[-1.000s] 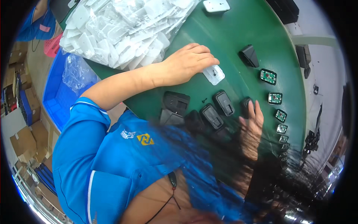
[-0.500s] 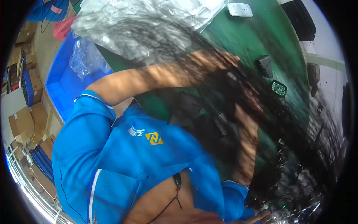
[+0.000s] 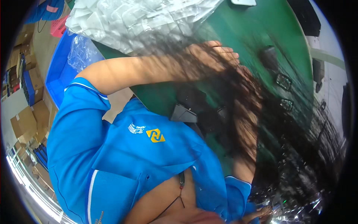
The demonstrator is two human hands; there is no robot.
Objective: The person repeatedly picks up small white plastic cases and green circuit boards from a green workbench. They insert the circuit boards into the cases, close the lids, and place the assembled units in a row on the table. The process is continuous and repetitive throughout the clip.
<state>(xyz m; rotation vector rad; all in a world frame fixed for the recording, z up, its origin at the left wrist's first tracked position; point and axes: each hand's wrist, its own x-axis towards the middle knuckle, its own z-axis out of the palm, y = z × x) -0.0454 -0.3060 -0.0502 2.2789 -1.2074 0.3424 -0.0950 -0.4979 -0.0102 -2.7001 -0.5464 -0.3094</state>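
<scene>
My left hand [image 3: 214,56] is over the green table [image 3: 238,30], its fingers bent and pressed together. My right hand [image 3: 249,80] comes up to meet it, largely veiled by dark strands of hair. What lies between the two hands is hidden. Nearer my chest are a black casing [image 3: 184,113] and other dark pieces partly behind the hair. To the right of my hands lie a black wedge-shaped part [image 3: 269,58], a small circuit board [image 3: 283,81] and another small board-like piece [image 3: 286,104].
White parts in clear plastic bags [image 3: 130,22] cover the far left of the table. A white case [image 3: 243,2] lies at the far edge of view. A blue bin [image 3: 56,76] holding clear plastic film [image 3: 80,54] stands left; cardboard boxes [image 3: 24,121] are beyond it.
The view has shifted slightly, and the white case sits nearer the top edge. My hands stay close together. The casing by my chest and a second board-like piece now show past the hair.
</scene>
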